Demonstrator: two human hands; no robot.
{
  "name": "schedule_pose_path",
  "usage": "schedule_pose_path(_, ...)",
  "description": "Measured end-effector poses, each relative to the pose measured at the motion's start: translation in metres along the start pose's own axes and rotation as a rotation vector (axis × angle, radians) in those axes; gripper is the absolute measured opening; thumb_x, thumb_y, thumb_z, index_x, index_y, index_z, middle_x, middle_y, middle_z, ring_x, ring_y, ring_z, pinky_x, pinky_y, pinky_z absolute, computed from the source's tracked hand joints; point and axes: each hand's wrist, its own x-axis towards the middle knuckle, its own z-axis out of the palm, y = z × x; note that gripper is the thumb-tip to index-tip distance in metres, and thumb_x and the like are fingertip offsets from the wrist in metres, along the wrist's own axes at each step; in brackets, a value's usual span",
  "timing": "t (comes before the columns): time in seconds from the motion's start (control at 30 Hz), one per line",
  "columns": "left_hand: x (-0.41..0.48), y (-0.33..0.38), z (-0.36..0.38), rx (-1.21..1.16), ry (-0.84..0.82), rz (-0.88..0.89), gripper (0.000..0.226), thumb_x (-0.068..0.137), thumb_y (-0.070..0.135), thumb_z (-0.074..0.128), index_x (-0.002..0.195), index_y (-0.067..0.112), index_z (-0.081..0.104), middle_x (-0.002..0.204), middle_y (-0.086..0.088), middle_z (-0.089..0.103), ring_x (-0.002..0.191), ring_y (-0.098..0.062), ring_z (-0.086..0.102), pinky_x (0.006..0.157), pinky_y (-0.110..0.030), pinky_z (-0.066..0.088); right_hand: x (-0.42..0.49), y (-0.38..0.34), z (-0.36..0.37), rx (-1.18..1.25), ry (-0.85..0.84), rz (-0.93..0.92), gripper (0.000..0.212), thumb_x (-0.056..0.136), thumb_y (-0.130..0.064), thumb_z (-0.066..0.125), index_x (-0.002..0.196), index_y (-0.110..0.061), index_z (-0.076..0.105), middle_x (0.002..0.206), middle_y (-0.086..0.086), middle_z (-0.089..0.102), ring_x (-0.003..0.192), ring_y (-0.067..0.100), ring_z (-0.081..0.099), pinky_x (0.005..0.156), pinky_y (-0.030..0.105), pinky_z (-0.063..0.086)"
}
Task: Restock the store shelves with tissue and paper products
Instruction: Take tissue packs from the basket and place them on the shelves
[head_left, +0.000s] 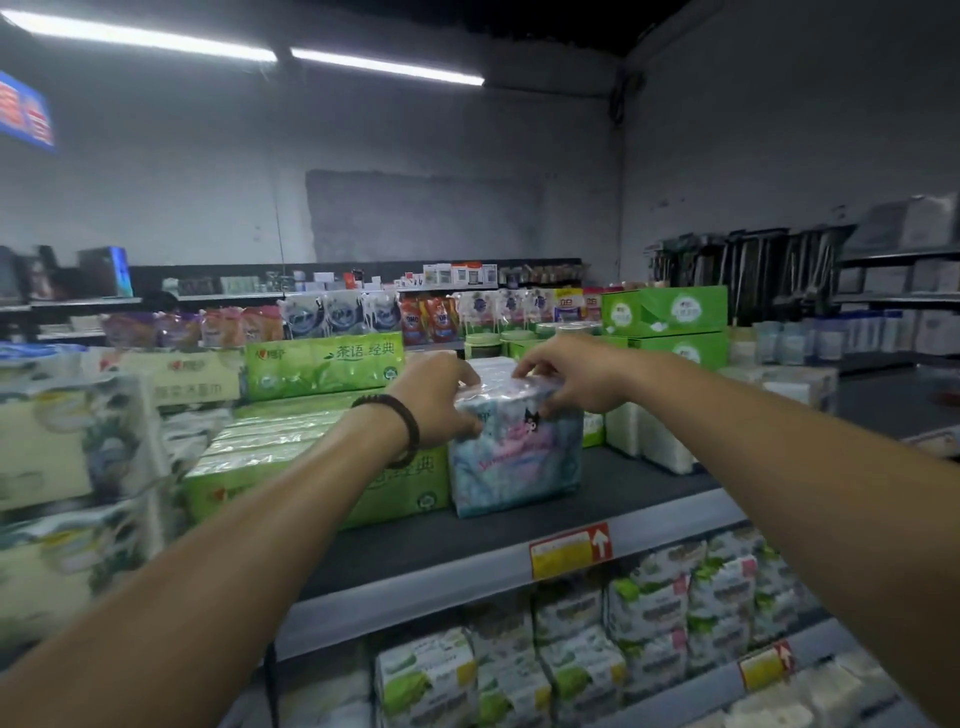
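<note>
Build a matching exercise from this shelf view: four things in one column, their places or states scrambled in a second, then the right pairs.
1 blue tissue pack
2 flat green packs
3 green cartons
4 yellow price tag

A on the front edge of the shelf
B stacked at the back, to the right
C held by the left hand and right hand
D lying just left of the blue tissue pack

Pairs: 1-C, 2-D, 3-B, 4-A
</note>
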Motion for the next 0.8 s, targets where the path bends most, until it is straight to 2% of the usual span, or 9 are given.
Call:
schedule_pose_path(0.07,0.001,-0.002,0.009,0.009,0.043,-0.010,0.057,0.080,0.040,0.087,0.130,0.017,0.070,0.126,-0.003,0.070,0.117,-0.026,0.061,0.102,-0.041,0.050,-0.002,0.000,0.007,-0.017,0.042,0.013,0.061,0.088,-0.021,0.085,0.144,-0.031,0.062,0.142,0.000,0.061,0.122,0.022,0.059,0.103,0.040,0.051)
schedule_pose_path(0.17,-0.001,-0.003,0.017,-0.014,0.050,-0.022,0.057,0.086,0.037,0.082,0.136,0.016,0.064,0.133,-0.007,0.067,0.125,-0.029,0.058,0.106,-0.043,0.048,-0.009,0.002,0.015,-0.040,0.157,0.069,0.059,0.087,-0.034,0.087,0.141,-0.029,0.065,0.149,0.006,0.053,0.134,0.028,0.053,0.110,0.043,0.044)
schedule_pose_path(0.27,-0.006,0.005,0.024,0.002,0.097,-0.017,0.055,0.090,0.030,0.078,0.139,0.023,0.056,0.140,-0.010,0.055,0.130,-0.033,0.048,0.111,-0.047,0.043,-0.013,0.004,0.021,-0.063,0.226,0.256,0.063,0.078,-0.051,0.090,0.126,-0.014,0.071,0.133,0.011,0.067,0.115,0.030,0.067,0.102,0.046,0.056)
schedule_pose_path(0.37,-0.010,0.017,0.030,0.119,0.215,0.022,0.055,0.089,0.016,0.076,0.135,0.035,0.053,0.141,-0.005,0.048,0.130,-0.034,0.046,0.110,-0.051,0.041,-0.014,0.002,0.030,0.016,0.232,0.320,0.062,0.080,-0.049,0.090,0.119,-0.005,0.072,0.121,0.016,0.073,0.108,0.033,0.070,0.096,0.050,0.059)
schedule_pose_path(0.47,-0.015,0.031,0.035,0.262,0.192,0.027,0.055,0.089,0.006,0.066,0.135,0.034,0.051,0.132,-0.003,0.057,0.123,-0.033,0.053,0.109,-0.056,0.038,-0.019,0.005,0.038,0.110,0.263,0.311,0.058,0.085,-0.043,0.088,0.126,-0.009,0.065,0.125,0.012,0.069,0.109,0.029,0.066,0.095,0.044,0.058)
schedule_pose_path(0.53,-0.019,0.040,0.037,0.330,0.236,0.022,0.061,0.085,0.005,0.068,0.137,0.031,0.049,0.134,-0.005,0.056,0.124,-0.034,0.052,0.110,-0.058,0.037,-0.024,0.010,0.042,0.179,0.257,0.298,0.070,0.090,-0.043,0.084,0.144,-0.012,0.054,0.141,0.011,0.062,0.123,0.030,0.062,0.101,0.042,0.055)
schedule_pose_path(0.63,-0.032,0.060,0.047,0.377,0.357,0.142,0.061,0.080,0.012,0.073,0.134,0.032,0.052,0.136,-0.005,0.055,0.124,-0.035,0.052,0.100,-0.053,0.040,-0.043,0.016,0.050,0.281,0.328,0.278,0.085,0.092,-0.043,0.080,0.161,-0.016,0.037,0.156,0.009,0.054,0.136,0.029,0.057,0.106,0.042,0.051)
schedule_pose_path(0.73,-0.055,0.088,0.066,0.250,0.415,0.288,0.042,0.085,0.020,0.069,0.124,0.029,0.058,0.123,-0.003,0.056,0.111,-0.033,0.053,0.085,-0.046,0.041,-0.079,0.021,0.065,0.382,0.452,0.270,0.069,0.094,-0.042,0.079,0.152,-0.021,0.048,0.141,0.006,0.064,0.120,0.023,0.066,0.097,0.039,0.056)
schedule_pose_path(0.8,-0.077,0.107,0.089,0.055,0.364,0.374,0.031,0.089,0.021,0.067,0.119,0.025,0.059,0.114,-0.002,0.055,0.102,-0.028,0.052,0.080,-0.041,0.042,-0.112,0.028,0.083,0.406,0.507,0.268,0.052,0.095,-0.042,0.077,0.140,-0.024,0.058,0.127,-0.001,0.069,0.109,0.016,0.068,0.091,0.036,0.058)
